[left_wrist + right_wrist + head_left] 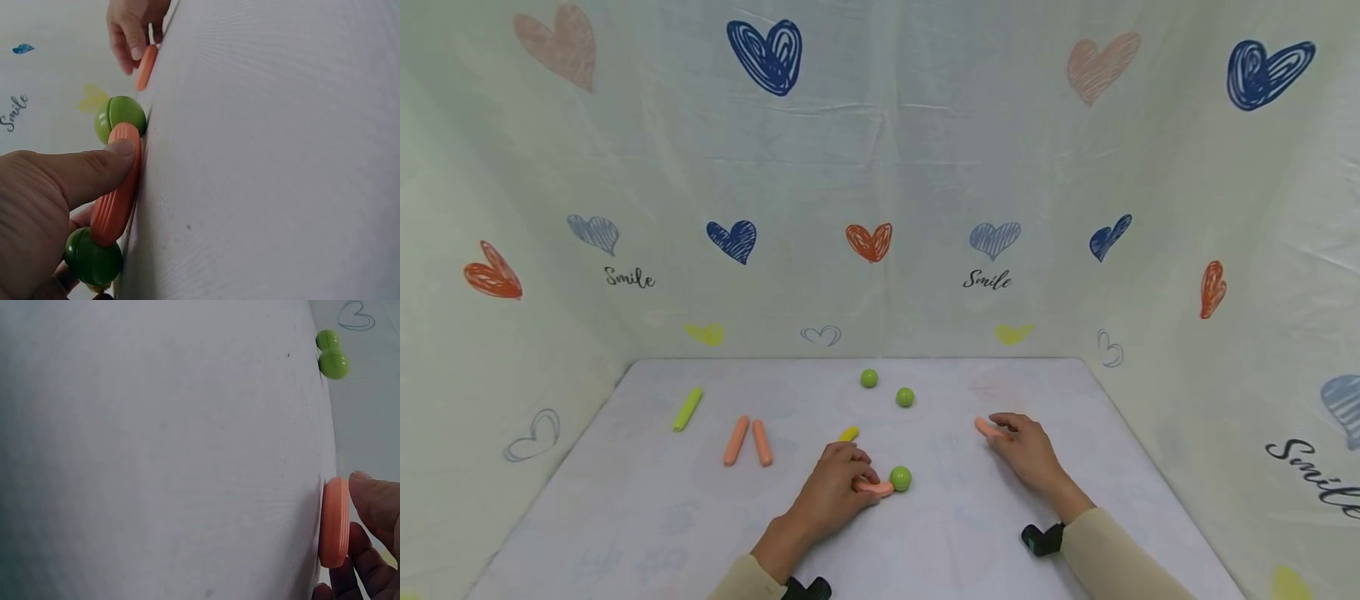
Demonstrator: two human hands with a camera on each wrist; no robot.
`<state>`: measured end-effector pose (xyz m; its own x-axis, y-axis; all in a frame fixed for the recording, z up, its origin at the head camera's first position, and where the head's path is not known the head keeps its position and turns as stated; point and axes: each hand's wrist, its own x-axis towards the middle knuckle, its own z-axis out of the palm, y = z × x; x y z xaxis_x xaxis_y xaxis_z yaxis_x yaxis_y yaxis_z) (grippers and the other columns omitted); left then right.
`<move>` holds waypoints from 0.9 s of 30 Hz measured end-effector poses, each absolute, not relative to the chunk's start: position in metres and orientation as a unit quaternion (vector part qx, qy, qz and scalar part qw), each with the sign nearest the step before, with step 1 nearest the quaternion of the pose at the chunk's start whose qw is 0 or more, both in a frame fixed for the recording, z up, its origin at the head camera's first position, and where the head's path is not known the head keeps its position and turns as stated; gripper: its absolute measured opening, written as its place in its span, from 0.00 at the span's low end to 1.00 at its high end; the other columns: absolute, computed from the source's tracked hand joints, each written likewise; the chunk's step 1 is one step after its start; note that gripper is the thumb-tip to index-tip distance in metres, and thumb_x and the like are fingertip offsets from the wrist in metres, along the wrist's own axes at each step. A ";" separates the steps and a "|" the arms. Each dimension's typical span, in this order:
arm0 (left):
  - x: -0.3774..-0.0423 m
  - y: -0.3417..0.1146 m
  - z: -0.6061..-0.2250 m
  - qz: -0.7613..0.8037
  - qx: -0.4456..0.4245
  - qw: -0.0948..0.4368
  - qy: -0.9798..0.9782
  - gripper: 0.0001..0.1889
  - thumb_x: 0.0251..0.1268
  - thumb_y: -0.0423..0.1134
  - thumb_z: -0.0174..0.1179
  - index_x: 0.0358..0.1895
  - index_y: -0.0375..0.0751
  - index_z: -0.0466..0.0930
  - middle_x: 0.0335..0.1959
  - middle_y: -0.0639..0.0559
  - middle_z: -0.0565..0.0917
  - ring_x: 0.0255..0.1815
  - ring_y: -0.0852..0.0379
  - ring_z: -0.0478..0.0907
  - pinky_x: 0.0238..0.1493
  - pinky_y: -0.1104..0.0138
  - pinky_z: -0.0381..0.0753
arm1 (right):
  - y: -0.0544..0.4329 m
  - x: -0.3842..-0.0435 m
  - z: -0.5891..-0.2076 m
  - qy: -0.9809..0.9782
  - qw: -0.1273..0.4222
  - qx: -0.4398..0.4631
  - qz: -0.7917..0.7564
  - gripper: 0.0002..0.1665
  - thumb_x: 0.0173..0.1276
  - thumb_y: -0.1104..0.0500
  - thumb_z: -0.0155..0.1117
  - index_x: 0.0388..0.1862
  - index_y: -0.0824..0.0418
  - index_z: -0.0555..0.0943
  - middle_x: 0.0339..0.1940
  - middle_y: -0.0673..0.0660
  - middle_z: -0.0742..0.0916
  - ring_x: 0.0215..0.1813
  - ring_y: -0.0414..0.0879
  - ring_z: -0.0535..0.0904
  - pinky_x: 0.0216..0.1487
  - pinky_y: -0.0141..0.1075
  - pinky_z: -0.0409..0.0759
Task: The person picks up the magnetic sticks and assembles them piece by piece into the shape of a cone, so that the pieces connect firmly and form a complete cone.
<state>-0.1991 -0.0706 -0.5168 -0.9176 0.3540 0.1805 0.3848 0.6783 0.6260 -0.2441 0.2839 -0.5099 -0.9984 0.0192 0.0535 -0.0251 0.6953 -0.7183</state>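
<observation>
My left hand [835, 492] grips a curved orange ridged toy stick [119, 187], its thumb lying across the stick. One end meets a green ball [900, 478]; at the other end is a second green ball [94, 257], hidden behind the hand in the head view. A yellow stick [848, 434] shows just past the left fingers. Farther right, my right hand [1030, 454] pinches another orange stick [335, 522] low at the tabletop, with thumb and fingers around one end. The other end points left, free of the fingers.
Two loose green balls [868, 378] [906, 397] lie toward the back of the white table [970, 533]. On the left are two straight orange sticks [736, 441] [762, 442] and a yellow-green stick [688, 409]. A heart-printed sheet [925, 167] hangs around the table.
</observation>
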 end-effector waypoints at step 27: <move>-0.198 -0.070 -0.514 -0.348 -0.200 0.021 -0.916 0.06 0.60 0.41 0.79 0.36 0.51 0.90 0.51 0.56 0.82 0.67 0.49 0.72 0.71 0.46 0.74 | 0.279 -0.255 -0.512 -0.920 0.005 -0.039 0.391 0.45 0.73 0.41 0.70 0.74 0.71 0.71 0.70 0.73 0.79 0.71 0.68 0.75 0.71 0.63 0.72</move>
<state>-0.1977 -0.0695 -0.5135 -0.9192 0.3515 0.1776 0.3807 0.6778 0.6290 -0.2550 0.2793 -0.5121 -0.9969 0.0758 -0.0212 0.0679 0.6915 -0.7192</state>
